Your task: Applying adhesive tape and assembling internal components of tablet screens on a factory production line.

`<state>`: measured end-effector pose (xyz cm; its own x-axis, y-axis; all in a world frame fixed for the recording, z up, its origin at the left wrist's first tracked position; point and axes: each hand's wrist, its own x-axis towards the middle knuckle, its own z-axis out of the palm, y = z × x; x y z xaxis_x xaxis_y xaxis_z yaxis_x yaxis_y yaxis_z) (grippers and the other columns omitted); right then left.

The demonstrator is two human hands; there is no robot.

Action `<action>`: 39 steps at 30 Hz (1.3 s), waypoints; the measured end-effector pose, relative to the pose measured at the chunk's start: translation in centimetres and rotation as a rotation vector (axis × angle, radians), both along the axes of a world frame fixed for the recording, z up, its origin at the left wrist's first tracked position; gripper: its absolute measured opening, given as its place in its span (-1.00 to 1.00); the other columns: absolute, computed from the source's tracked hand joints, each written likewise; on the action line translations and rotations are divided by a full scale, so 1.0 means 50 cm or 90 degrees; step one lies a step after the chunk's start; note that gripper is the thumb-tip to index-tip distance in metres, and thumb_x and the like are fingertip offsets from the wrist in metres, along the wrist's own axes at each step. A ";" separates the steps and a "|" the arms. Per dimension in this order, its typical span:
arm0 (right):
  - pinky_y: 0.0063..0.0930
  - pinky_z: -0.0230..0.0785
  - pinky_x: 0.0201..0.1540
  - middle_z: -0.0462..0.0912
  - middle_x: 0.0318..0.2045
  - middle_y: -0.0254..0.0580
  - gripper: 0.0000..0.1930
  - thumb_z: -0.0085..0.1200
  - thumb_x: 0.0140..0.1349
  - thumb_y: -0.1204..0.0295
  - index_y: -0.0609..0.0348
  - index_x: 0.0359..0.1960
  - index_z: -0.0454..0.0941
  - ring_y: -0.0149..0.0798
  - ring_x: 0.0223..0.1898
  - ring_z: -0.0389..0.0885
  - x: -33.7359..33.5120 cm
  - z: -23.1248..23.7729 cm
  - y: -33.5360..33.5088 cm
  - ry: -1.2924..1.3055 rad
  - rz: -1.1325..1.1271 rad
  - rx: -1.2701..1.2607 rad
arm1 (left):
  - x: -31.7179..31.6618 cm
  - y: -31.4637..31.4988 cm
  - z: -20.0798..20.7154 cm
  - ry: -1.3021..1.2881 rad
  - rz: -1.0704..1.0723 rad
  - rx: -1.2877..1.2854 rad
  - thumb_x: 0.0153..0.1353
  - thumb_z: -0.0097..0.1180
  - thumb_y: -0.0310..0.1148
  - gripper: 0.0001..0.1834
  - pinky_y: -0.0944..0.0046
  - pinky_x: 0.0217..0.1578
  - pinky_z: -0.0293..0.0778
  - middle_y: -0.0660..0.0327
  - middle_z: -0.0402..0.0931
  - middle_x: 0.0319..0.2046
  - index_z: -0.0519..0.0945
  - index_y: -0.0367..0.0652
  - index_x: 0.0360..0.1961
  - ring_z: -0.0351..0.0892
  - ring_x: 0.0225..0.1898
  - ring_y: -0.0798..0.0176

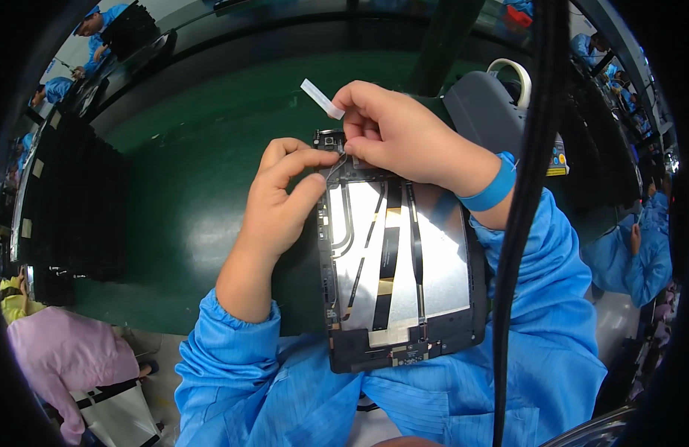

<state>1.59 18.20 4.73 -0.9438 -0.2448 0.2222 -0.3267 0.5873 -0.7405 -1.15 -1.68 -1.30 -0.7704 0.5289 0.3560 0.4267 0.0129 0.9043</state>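
An opened tablet (441, 253) without its back cover lies in front of me, its lower end near my body. Silvery metal, dark ribbon cables and yellowish tape show inside it. My left hand (277, 194) is at its upper left corner, the index fingertip pressing there and the thumb apart from it near the edge. A thin wire (334, 171) runs close by these fingertips. My right hand (393, 134) is closed over the same corner, with a small white strip (318, 97) sticking out from its fingers. Its thumb tip is down by the wire; what it touches there is hidden.
The green tabletop (203, 171) stretches left and beyond the tablet. Tall stacks of dark panels (68, 201) stand at left. A grey device (482, 104) with a pale handle sits at right. A black cord (519, 223) hangs across the view. Other people work around.
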 end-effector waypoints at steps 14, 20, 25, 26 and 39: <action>-0.45 0.38 -0.37 0.54 -0.48 -0.14 -0.72 0.02 0.12 0.60 0.30 -0.10 0.38 -0.27 -0.45 0.53 0.002 -0.004 0.010 -0.007 0.008 -0.004 | 0.006 0.007 0.003 -0.026 0.037 -0.008 -0.02 0.07 -0.47 -0.71 0.33 -0.04 0.31 0.19 0.42 -0.24 0.65 -0.20 -0.22 0.42 -0.13 0.27; -0.46 0.38 -0.37 0.54 -0.49 -0.15 -0.69 0.05 0.09 0.59 0.32 -0.09 0.38 -0.29 -0.47 0.53 0.005 0.002 0.011 -0.019 0.010 0.008 | 0.009 0.014 0.011 -0.017 0.065 -0.024 -0.06 0.07 -0.49 -0.72 0.33 -0.05 0.32 0.18 0.46 -0.27 0.66 -0.22 -0.26 0.45 -0.16 0.27; -0.62 0.23 -0.45 0.43 -0.57 -0.36 -0.67 0.06 0.07 0.65 0.26 -0.09 0.35 -0.50 -0.54 0.35 0.011 -0.005 0.009 -0.001 0.008 0.058 | 0.013 0.018 0.025 -0.012 0.101 -0.048 -0.11 0.10 -0.50 -0.73 0.35 -0.12 0.38 0.18 0.49 -0.32 0.66 -0.25 -0.30 0.49 -0.20 0.26; -0.62 0.23 -0.45 0.43 -0.57 -0.36 -0.67 0.06 0.07 0.65 0.26 -0.09 0.35 -0.50 -0.54 0.35 0.015 -0.005 0.007 0.000 0.008 0.058 | 0.010 0.019 0.021 -0.012 0.101 -0.048 -0.11 0.10 -0.50 -0.73 0.35 -0.12 0.38 0.18 0.49 -0.32 0.66 -0.25 -0.30 0.49 -0.20 0.26; -0.50 0.32 -0.46 0.47 -0.62 -0.27 -0.64 0.10 0.02 0.64 0.31 -0.11 0.33 -0.37 -0.58 0.47 0.019 0.002 -0.001 -0.013 -0.045 0.111 | -0.007 0.013 0.047 -0.314 -0.003 0.011 -0.05 0.21 -0.58 -0.72 0.45 -0.29 0.47 0.14 0.62 -0.37 0.64 -0.38 -0.23 0.57 -0.36 0.41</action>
